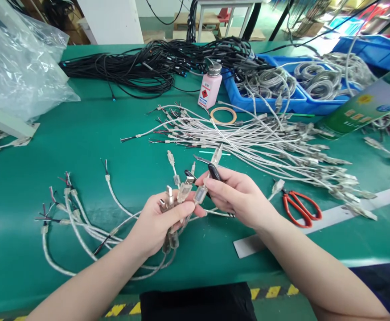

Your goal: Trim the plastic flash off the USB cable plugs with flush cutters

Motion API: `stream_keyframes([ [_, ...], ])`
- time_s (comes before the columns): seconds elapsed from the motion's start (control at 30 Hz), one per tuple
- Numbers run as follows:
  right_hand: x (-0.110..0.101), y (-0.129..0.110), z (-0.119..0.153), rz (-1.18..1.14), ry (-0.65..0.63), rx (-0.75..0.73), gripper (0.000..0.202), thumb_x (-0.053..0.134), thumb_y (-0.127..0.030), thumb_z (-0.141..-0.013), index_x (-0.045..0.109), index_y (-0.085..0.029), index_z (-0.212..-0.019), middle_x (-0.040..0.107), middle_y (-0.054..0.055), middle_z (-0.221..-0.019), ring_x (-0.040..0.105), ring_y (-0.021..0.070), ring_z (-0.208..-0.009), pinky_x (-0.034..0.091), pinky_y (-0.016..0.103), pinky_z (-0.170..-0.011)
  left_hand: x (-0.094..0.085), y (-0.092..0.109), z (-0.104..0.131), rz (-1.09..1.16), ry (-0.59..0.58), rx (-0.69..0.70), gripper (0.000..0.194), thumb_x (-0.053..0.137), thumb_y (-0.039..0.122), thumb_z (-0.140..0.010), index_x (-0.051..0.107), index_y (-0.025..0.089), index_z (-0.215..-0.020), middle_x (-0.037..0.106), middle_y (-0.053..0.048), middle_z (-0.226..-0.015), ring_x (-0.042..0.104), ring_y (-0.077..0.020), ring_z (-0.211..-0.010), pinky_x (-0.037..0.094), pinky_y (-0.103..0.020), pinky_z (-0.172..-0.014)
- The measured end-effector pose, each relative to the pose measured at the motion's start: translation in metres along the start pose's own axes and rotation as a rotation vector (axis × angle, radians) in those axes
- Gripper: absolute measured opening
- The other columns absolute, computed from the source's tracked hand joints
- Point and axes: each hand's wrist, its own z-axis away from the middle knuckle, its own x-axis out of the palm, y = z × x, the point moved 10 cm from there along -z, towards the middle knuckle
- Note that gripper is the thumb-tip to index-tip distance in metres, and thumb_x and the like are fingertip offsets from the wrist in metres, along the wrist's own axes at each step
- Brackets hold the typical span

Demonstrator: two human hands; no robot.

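Observation:
My left hand (163,218) is closed round several clear-jacketed USB cables, their plugs (184,189) poking up above the thumb. In my right hand (235,191) is a small pointed metal tool with black grips (215,172); the fingers hide much of it, so its exact kind is unclear. A USB plug (216,154) stands up by the right fingers, its cable's clear block (200,195) between the two hands. Stripped wire ends (67,180) of cables fan out to the left. Another USB plug (170,157) lies just beyond the hands.
A pile of white cables (228,138) lies ahead, with a tape roll (223,108) and pink bottle (210,84) behind. Red-handled cutters (301,209) rest by a metal ruler (248,247). Blue bins (261,104), black cables (124,73), a green can (358,109) and plastic bags (21,58) surround.

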Motion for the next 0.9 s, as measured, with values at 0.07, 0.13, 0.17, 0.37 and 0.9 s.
stream_keyframes([
  [0.07, -0.003, 0.003, -0.001, -0.044, 0.023, 0.014, 0.021, 0.060, -0.036, -0.095, 0.063, -0.015, -0.097, 0.026, -0.010, -0.051, 0.017, 0.0032, -0.041, 0.011, 0.018, -0.037, 0.003, -0.001, 0.000, 0.038, -0.027, -0.016, 0.027, 0.082, 0.031, -0.074, 0.073, 0.013, -0.091, 0.072, -0.007, -0.070, 0.039, -0.0050, -0.044, 0.026, -0.019, -0.044],
  [0.13, -0.001, 0.004, -0.002, -0.083, 0.008, 0.014, 0.020, 0.060, -0.034, -0.095, 0.064, -0.015, -0.096, 0.026, -0.010, -0.050, 0.018, 0.0030, -0.040, 0.012, 0.017, -0.037, 0.005, -0.001, 0.001, 0.075, -0.050, -0.022, 0.024, 0.082, 0.029, -0.074, 0.073, 0.014, -0.091, 0.073, -0.007, -0.070, 0.040, -0.0048, -0.044, 0.027, -0.018, -0.044],
  [0.17, 0.000, 0.004, -0.002, -0.098, -0.006, 0.010, 0.019, 0.060, -0.033, -0.095, 0.064, -0.015, -0.096, 0.027, -0.010, -0.050, 0.019, 0.0029, -0.040, 0.013, 0.017, -0.037, 0.007, -0.002, 0.002, 0.091, -0.063, -0.021, 0.022, 0.082, 0.027, -0.074, 0.073, 0.015, -0.090, 0.073, -0.007, -0.069, 0.040, -0.0049, -0.044, 0.028, -0.018, -0.044],
  [0.37, 0.005, 0.002, -0.001, -0.125, -0.036, -0.016, 0.017, 0.060, -0.030, -0.096, 0.067, -0.015, -0.097, 0.032, -0.009, -0.052, 0.022, 0.0022, -0.041, 0.015, 0.016, -0.038, 0.007, -0.001, 0.004, 0.105, -0.085, 0.002, 0.018, 0.081, 0.022, -0.075, 0.072, 0.017, -0.089, 0.075, -0.007, -0.071, 0.043, -0.0056, -0.045, 0.031, -0.017, -0.045],
  [0.9, -0.009, -0.003, 0.003, 0.040, 0.130, -0.107, 0.027, 0.069, -0.038, -0.090, 0.057, -0.017, -0.078, 0.034, -0.009, -0.051, 0.027, 0.0033, -0.042, 0.019, 0.019, -0.040, 0.004, -0.004, 0.004, 0.062, -0.015, -0.027, 0.021, 0.083, 0.027, -0.075, 0.071, 0.017, -0.091, 0.074, -0.004, -0.072, 0.043, -0.0054, -0.046, 0.030, -0.018, -0.045],
])
